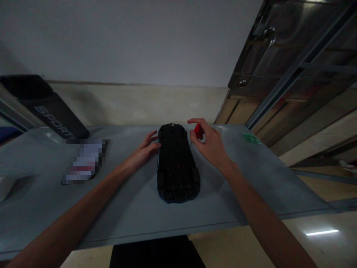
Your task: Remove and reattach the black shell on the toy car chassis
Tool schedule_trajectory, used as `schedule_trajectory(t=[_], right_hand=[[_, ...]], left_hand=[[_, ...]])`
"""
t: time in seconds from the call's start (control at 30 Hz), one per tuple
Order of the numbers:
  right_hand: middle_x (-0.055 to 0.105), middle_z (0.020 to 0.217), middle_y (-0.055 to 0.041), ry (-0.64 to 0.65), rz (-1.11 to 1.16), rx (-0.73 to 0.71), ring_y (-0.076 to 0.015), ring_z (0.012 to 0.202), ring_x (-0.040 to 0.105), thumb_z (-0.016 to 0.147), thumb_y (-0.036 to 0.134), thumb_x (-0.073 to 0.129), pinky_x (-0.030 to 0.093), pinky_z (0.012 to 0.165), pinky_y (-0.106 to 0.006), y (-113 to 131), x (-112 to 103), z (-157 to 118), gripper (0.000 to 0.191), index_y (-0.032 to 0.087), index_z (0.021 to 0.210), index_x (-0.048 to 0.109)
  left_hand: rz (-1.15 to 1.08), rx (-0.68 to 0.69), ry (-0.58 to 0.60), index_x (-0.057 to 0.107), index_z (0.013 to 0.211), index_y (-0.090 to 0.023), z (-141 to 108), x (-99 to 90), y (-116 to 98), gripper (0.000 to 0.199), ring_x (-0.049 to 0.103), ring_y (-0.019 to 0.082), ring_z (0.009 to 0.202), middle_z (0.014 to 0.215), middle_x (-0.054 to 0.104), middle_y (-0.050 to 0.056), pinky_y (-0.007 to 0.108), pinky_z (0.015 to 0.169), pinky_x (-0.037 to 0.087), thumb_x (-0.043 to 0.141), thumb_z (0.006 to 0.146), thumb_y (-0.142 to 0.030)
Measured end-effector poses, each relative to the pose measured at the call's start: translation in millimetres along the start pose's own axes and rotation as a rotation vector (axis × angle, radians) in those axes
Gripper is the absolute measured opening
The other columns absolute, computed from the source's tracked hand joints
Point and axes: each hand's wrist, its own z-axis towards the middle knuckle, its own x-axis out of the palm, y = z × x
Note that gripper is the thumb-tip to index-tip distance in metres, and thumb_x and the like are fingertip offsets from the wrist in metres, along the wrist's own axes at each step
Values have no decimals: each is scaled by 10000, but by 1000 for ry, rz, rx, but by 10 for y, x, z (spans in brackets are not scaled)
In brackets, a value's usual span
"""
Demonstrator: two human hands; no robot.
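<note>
At mid-frame, I see the toy car (177, 162) already lying underside up, its body seemingly whole, so tool work looks unfinished; my left hand (145, 150), loosely open, touches it, my right hand (209, 144) half-curled around a red-handled tool (198, 130).

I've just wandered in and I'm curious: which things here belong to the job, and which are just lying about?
Seemingly in the job:
upturned toy car, left hand at its side
red-handled tool, in the right hand

Apparently lying about:
dark container marked SPORT
pixelated flat item
green scrap
white object, left edge
</note>
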Motion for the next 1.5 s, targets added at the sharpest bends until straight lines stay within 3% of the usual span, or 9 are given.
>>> schedule_trajectory(t=[0.27,0.5,0.67,0.77,0.9,1.03,1.2,1.33,1.5], right_hand=[[598,759,63,17,-18,29,-153,631,563,1053,309,648,466,669,-291,15,-11,-2,214,300,1262,693],[695,885,11,73,-3,-62,-184,739,630,1031,222,589,549,775,-327,35,-39,-10,390,302,1402,681],[665,765,38,42,-41,-5,-163,636,599,1065,305,662,534,701,-300,27,-56,-1,237,298,1289,739],[678,767,34,52,-47,-19,-163,627,616,1054,232,618,547,690,-296,35,-81,5,274,287,1294,739],[748,880,-10,90,-24,-65,-181,692,687,1076,195,552,592,704,-314,87,-101,11,339,274,1356,725],[702,759,24,38,-40,-70,-180,591,644,1090,261,628,585,629,-318,114,-63,24,231,288,1289,743],[705,783,17,62,-30,-43,-175,586,646,1054,179,572,542,561,-293,125,-72,10,327,278,1327,724],[711,824,6,93,-46,-44,-171,634,661,1102,223,529,552,639,-295,129,-105,-14,344,249,1405,690],[669,760,29,99,-90,25,-158,627,634,1110,298,599,527,678,-281,100,-89,-22,254,244,1324,725]], left_hand=[[14,-19,-13,522,1658,-328,-2,8,-4,843,548,374,1594,1755,528,114,552,1346,421,830,873,-329],[24,-14,-2,492,1672,-335,-17,5,7,839,540,371,1593,1783,484,112,539,1340,415,813,897,-362],[37,-13,1,513,1652,-347,-16,-24,30,842,521,384,1608,1792,481,112,569,1348,396,840,878,-407],[34,-14,12,526,1645,-360,-9,-60,64,869,553,401,1582,1765,515,115,578,1332,413,876,858,-471],[60,-36,7,546,1630,-428,-12,-110,113,842,536,401,1608,1731,570,81,567,1339,403,879,860,-494],[99,-37,14,532,1636,-505,3,-145,167,847,593,417,1557,1713,601,64,614,1324,410,858,855,-544],[86,-3,7,578,1606,-472,26,-143,193,872,645,444,1493,1671,642,84,563,1267,472,901,797,-529],[97,-3,-7,569,1619,-461,9,-117,167,830,620,420,1519,1663,644,62,548,1281,464,876,848,-479],[81,14,-2,476,1701,-305,26,-103,183,925,572,398,1551,1717,556,156,579,1332,397,855,869,-444]])
